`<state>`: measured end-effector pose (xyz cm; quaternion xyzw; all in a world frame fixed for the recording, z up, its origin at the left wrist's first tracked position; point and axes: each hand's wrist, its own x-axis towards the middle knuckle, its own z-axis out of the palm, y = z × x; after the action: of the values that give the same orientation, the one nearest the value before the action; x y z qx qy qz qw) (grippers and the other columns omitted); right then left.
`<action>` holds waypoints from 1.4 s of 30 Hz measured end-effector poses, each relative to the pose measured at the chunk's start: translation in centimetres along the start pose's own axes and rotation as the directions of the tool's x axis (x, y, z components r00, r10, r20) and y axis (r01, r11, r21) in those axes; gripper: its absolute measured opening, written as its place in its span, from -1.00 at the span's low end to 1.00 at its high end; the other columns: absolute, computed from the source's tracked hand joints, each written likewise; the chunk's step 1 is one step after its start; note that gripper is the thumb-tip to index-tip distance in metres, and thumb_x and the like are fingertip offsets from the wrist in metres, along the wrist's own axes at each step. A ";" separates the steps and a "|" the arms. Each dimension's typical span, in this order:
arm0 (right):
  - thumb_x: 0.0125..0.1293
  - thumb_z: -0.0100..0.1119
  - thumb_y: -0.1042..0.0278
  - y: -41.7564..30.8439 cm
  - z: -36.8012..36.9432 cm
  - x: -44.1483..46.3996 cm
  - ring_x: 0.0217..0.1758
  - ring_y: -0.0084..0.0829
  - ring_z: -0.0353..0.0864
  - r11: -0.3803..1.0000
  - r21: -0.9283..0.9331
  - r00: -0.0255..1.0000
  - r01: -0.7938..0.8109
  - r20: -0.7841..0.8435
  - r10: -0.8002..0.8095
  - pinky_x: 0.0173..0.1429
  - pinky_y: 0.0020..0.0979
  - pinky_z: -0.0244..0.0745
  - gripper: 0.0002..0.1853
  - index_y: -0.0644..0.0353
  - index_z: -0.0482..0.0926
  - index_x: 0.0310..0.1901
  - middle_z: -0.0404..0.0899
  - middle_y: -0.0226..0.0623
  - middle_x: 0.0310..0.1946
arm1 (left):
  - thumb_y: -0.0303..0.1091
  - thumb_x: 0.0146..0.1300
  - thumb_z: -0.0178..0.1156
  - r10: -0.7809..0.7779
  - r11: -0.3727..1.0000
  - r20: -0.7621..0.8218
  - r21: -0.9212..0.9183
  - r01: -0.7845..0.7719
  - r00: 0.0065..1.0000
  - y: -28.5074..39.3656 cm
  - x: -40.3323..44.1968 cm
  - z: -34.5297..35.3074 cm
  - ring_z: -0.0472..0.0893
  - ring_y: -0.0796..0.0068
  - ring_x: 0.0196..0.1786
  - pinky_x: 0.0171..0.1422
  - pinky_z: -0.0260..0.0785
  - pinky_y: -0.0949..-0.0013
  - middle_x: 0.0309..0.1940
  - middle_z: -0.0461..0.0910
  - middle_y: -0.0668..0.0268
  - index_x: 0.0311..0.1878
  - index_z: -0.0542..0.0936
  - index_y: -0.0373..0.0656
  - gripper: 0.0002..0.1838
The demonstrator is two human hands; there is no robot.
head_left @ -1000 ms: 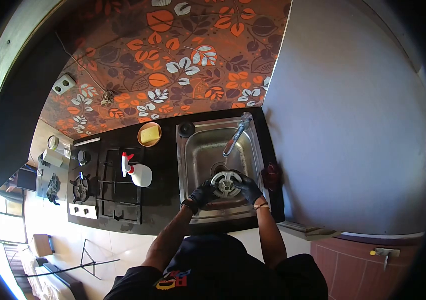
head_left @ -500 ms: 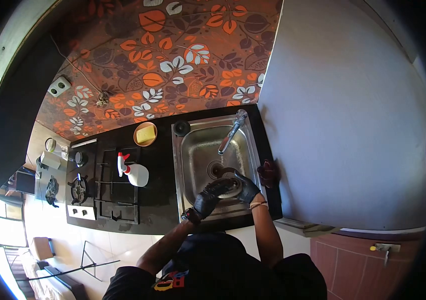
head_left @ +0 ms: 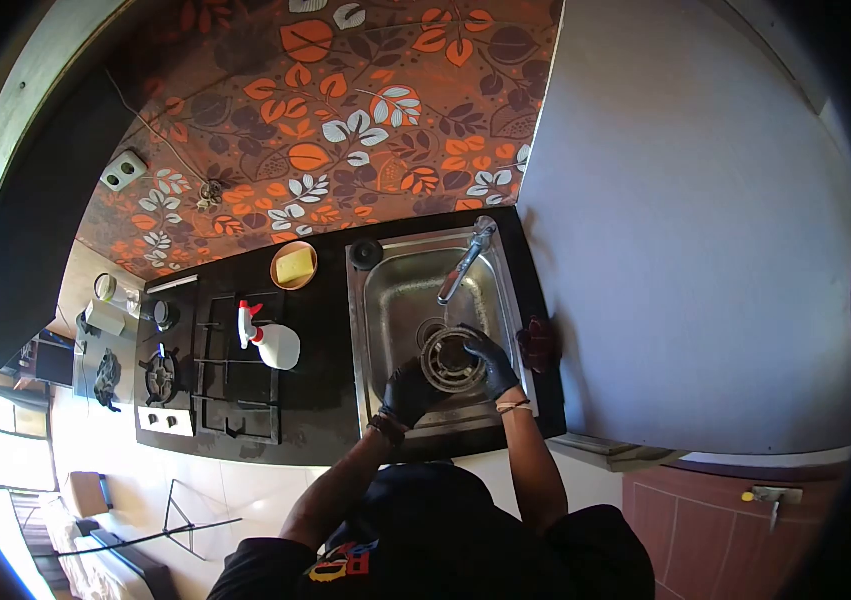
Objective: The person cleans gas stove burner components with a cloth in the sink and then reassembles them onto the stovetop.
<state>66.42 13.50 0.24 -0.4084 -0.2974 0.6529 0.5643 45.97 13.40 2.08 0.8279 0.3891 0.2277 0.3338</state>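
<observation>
My hands close together over sink (head_left: 386, 318). Right hand (head_left: 493, 366) clamped on right edge of round metal ring (head_left: 454, 371); left hand (head_left: 411, 393) against its lower left side, dark fingers blurring together, can't tell how firmly they grip. Ring held in air above near part of basin, just short of drain (head_left: 432, 328). Outline nearly circular, about as wide as long; spoked face turned up toward me, centre axis running roughly toward my head. Tap (head_left: 464, 268) beyond, spout slanting toward me and leftward.
</observation>
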 end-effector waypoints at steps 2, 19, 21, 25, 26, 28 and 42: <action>0.27 0.11 0.41 -0.5 1.0 -0.3 0.23 -0.46 0.42 0.993 -0.121 1.000 0.012 0.015 -0.010 0.37 -0.43 0.22 -0.54 0.33 0.45 0.20 0.52 -0.27 0.12 | -0.34 0.36 0.09 -0.186 0.892 -0.004 -0.419 0.168 0.982 1.7 0.6 -0.3 0.47 0.42 0.23 0.32 0.35 0.29 0.16 0.50 0.25 0.29 0.34 -0.18 -0.55; 0.22 0.18 0.39 -3.3 -4.0 -1.3 -0.01 -0.08 0.61 0.146 -0.933 0.618 -0.329 -0.330 -0.713 0.10 -0.20 0.48 -0.56 0.38 0.42 0.11 0.59 -0.03 -0.04 | -0.42 0.29 0.20 -0.359 -0.145 0.237 -0.970 0.197 0.903 -4.5 -1.2 2.9 0.53 0.34 0.14 0.26 0.43 0.20 0.14 0.50 0.19 0.28 0.35 -0.18 -0.51; 0.21 0.20 0.39 -1.6 -5.6 -0.9 -0.01 -0.05 0.60 0.455 -0.882 0.653 -0.122 -0.417 -0.633 0.10 -0.20 0.48 -0.53 0.37 0.39 0.14 0.59 -0.04 -0.05 | -0.41 0.29 0.22 -0.339 -0.147 0.246 -0.967 0.207 0.908 -3.8 -1.0 2.3 0.52 0.33 0.15 0.27 0.42 0.20 0.14 0.49 0.20 0.28 0.35 -0.18 -0.50; 0.21 0.25 0.37 -0.2 -8.5 -0.4 -0.05 -0.23 0.63 0.318 -0.933 0.621 -0.166 -0.350 -0.701 0.04 -0.29 0.52 -0.47 0.33 0.36 0.19 0.61 -0.14 -0.06 | -0.40 0.28 0.22 -0.320 -0.122 0.243 -0.969 0.214 0.916 -4.0 -1.5 2.3 0.51 0.34 0.17 0.29 0.41 0.19 0.15 0.49 0.20 0.28 0.34 -0.19 -0.48; 0.21 0.28 0.35 -0.1 -9.2 -0.3 -0.09 -0.31 0.64 0.338 -0.931 0.628 -0.138 -0.346 -0.697 -0.02 -0.34 0.54 -0.46 0.30 0.36 0.19 0.62 -0.18 -0.08 | -0.40 0.28 0.22 -0.315 -0.101 0.241 -0.970 0.220 0.918 -4.2 -1.5 2.5 0.50 0.34 0.18 0.29 0.41 0.19 0.15 0.48 0.20 0.28 0.33 -0.19 -0.48; 0.21 0.31 0.32 -1.7 -7.9 -0.1 -0.18 -0.45 0.63 0.550 -0.830 0.662 -0.091 -0.463 -0.589 -0.13 -0.44 0.55 -0.46 0.24 0.38 0.20 0.64 -0.26 -0.15 | -0.42 0.28 0.22 -0.333 -0.088 0.240 -0.971 0.223 0.912 -4.2 -1.4 2.4 0.51 0.34 0.17 0.30 0.40 0.19 0.15 0.49 0.19 0.28 0.33 -0.20 -0.48; 0.32 0.11 0.29 1.2 0.5 2.2 -0.01 -0.16 0.62 0.767 -0.580 0.938 0.275 -0.012 -0.345 0.07 -0.26 0.48 -0.69 0.21 0.53 0.04 0.64 -0.14 -0.10 | -0.16 0.34 0.17 -0.419 -0.419 0.397 -0.882 0.213 0.817 -2.8 0.4 2.7 0.57 0.34 0.12 0.29 0.42 0.24 0.10 0.56 0.21 0.22 0.44 -0.14 -0.55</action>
<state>65.31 15.44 -0.97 -0.5410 -0.5084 0.4063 0.5327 46.57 14.08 -1.74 0.0496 0.2949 0.3841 0.8735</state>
